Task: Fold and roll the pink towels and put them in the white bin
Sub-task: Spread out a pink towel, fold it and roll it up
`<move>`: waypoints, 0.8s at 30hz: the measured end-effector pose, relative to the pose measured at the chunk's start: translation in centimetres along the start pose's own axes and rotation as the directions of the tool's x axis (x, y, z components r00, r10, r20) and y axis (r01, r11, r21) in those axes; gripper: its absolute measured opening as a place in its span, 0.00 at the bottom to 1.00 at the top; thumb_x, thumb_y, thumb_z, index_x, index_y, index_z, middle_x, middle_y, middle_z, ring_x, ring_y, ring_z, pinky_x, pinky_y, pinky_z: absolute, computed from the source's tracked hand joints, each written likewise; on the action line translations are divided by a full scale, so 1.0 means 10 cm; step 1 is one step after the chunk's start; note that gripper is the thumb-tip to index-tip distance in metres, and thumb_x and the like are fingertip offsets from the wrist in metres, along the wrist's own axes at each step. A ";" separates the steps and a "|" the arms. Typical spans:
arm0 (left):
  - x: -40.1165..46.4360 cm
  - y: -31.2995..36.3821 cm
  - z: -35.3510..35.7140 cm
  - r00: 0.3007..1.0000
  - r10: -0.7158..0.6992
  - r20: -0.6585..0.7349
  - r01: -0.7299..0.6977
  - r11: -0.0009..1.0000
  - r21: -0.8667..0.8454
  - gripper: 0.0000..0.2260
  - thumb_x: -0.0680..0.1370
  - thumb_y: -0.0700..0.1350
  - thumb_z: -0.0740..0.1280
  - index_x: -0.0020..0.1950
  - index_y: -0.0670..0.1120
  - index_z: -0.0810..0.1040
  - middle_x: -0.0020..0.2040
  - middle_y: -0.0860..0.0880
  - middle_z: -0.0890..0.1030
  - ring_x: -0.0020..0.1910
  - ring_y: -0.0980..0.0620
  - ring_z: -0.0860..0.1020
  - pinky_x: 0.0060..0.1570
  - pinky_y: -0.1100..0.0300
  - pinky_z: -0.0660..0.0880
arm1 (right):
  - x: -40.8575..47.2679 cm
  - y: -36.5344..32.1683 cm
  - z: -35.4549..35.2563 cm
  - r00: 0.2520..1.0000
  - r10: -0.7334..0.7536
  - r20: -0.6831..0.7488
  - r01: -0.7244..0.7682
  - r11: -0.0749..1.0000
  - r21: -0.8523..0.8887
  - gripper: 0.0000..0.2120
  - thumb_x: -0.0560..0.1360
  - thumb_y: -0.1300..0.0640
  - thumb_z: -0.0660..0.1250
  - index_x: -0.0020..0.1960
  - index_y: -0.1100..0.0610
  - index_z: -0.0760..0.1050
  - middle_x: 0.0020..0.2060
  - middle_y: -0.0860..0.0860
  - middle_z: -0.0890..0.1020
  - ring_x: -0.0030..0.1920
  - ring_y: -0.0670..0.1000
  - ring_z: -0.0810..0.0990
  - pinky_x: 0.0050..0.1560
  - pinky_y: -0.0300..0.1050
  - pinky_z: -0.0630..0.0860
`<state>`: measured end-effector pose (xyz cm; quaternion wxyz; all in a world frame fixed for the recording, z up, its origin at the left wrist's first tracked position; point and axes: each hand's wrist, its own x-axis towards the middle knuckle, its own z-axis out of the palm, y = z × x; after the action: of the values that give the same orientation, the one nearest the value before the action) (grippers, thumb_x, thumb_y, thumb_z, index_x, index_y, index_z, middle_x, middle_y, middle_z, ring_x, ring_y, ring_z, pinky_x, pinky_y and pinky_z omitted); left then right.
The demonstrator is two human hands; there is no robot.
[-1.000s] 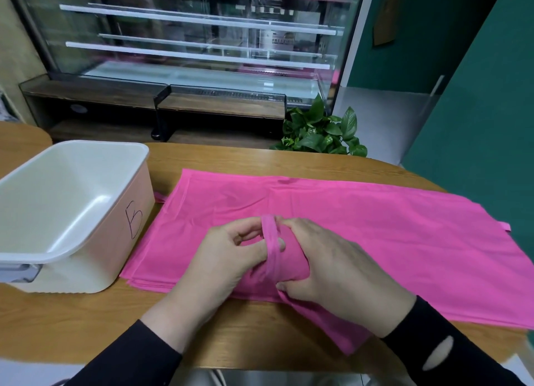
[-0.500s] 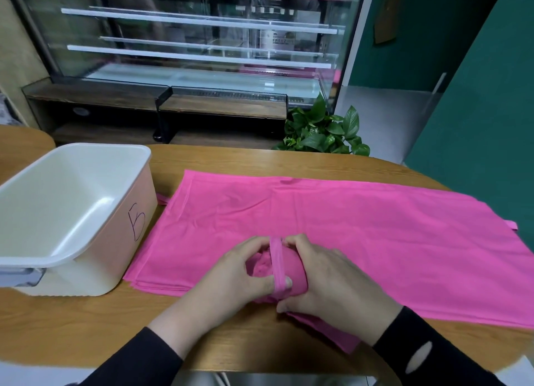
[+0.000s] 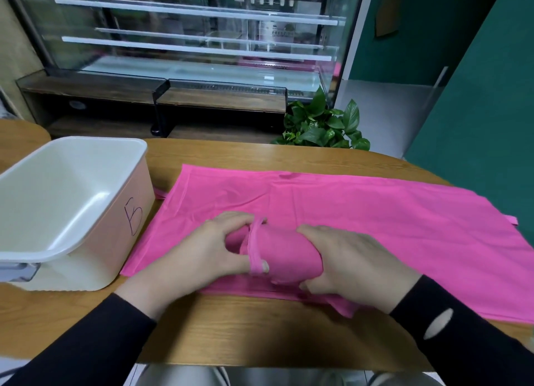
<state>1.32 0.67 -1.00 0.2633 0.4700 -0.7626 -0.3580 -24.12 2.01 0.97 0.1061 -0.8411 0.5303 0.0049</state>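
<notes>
Well to the left of the left hand, the white bin (image 3: 72, 212) stands on the desk (image 3: 260, 328) with nothing visible inside it, its near wall marked with a handwritten letter. The left hand (image 3: 199, 255) lies just right of the bin, fingers curled at the left end of the rolled towel (image 3: 286, 255), with the thumb hooked through a narrow pink loop (image 3: 254, 250) that runs across that end of the roll. Touching the same roll from the other side, the right hand (image 3: 355, 264) is wrapped over its right half, fingers curved round the far side and thumb tucked below, so both hands are clamped on the one bundle. Under and beyond both hands a stack of flat pink towels (image 3: 361, 212) is spread on the desk, reaching far to the right of the right hand. The step in hand looks like securing the finished roll: the loop seems to be on its way round the bundle to keep it from unwinding. The next move likely calls for the left thumb to seat the loop snugly while the right hand keeps the roll tight, then a lift leftward, past the left hand's place, into the bin. Slackening the right-hand grip too soon could let the roll spring loose.
</notes>
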 end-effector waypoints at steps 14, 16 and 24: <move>0.04 0.13 0.05 0.983 0.182 -0.036 -0.163 0.937 0.310 0.42 0.60 0.74 0.68 0.70 0.56 0.74 0.65 0.66 0.70 0.64 0.75 0.61 0.68 0.72 0.53 | 0.11 -0.20 -0.29 0.994 -0.112 -0.004 0.109 0.975 -0.193 0.23 0.68 0.41 0.73 0.59 0.43 0.67 0.48 0.44 0.78 0.48 0.52 0.79 0.46 0.50 0.76; 0.09 0.19 0.05 0.972 0.232 -0.021 -0.202 0.885 0.419 0.43 0.61 0.75 0.66 0.68 0.51 0.77 0.61 0.61 0.74 0.61 0.69 0.64 0.62 0.70 0.56 | 0.15 -0.23 -0.32 0.987 -0.150 -0.064 0.129 0.957 -0.261 0.24 0.68 0.41 0.72 0.60 0.44 0.68 0.47 0.45 0.78 0.46 0.53 0.79 0.44 0.50 0.76; 0.11 0.05 -0.15 0.990 0.102 -0.101 -0.074 0.964 0.254 0.40 0.58 0.74 0.70 0.67 0.58 0.75 0.58 0.73 0.71 0.62 0.72 0.68 0.67 0.57 0.66 | 0.11 0.03 -0.18 0.985 -0.050 -0.164 0.057 0.998 0.037 0.38 0.63 0.30 0.75 0.66 0.41 0.62 0.57 0.40 0.76 0.52 0.46 0.77 0.51 0.48 0.77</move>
<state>1.75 -0.64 0.39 0.2604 0.4845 -0.8057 -0.2198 -24.09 0.60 2.58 0.0800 -0.8503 0.5144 -0.0777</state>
